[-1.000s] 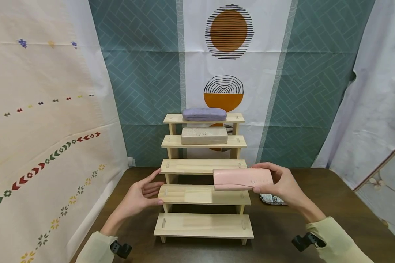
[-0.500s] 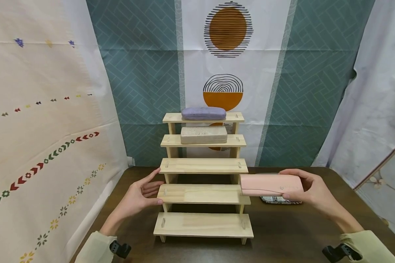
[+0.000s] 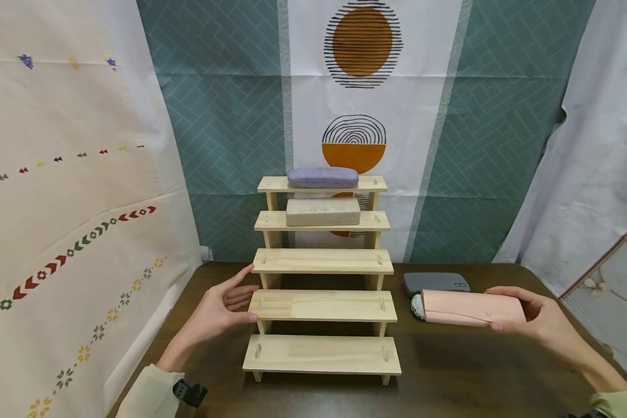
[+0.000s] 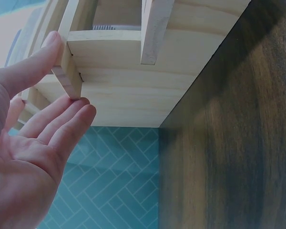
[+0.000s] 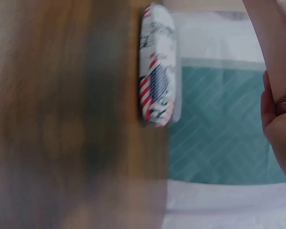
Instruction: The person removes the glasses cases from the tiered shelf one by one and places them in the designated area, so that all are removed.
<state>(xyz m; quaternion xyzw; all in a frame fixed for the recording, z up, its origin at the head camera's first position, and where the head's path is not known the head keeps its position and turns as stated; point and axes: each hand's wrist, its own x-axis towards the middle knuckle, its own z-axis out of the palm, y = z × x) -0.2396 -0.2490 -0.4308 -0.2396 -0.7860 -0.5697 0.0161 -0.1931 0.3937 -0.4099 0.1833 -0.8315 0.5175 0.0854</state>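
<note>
In the head view my right hand (image 3: 540, 319) holds a pink glasses case (image 3: 470, 307) by its right end, thumb in front and fingers behind, above the table right of the rack. Behind it a grey glasses case (image 3: 436, 283) shows, and a newsprint-patterned case (image 3: 418, 306) is mostly hidden. The right wrist view shows that patterned case (image 5: 157, 67) on the table. My left hand (image 3: 222, 310) holds the left end of the wooden step rack (image 3: 324, 305), a board edge between thumb and fingers in the left wrist view. A purple glasses case (image 3: 323, 177) and a beige case (image 3: 323, 212) sit on its two top steps.
The rack stands on a dark brown table (image 3: 439, 377). A green and white patterned cloth (image 3: 230, 145) hangs behind it. Pale cloths hang at the left (image 3: 83, 232) and right (image 3: 595, 232) sides.
My right hand has carried the pink case rightward and slightly down, away from the rack, uncovering the grey case. My left hand keeps its place on the rack.
</note>
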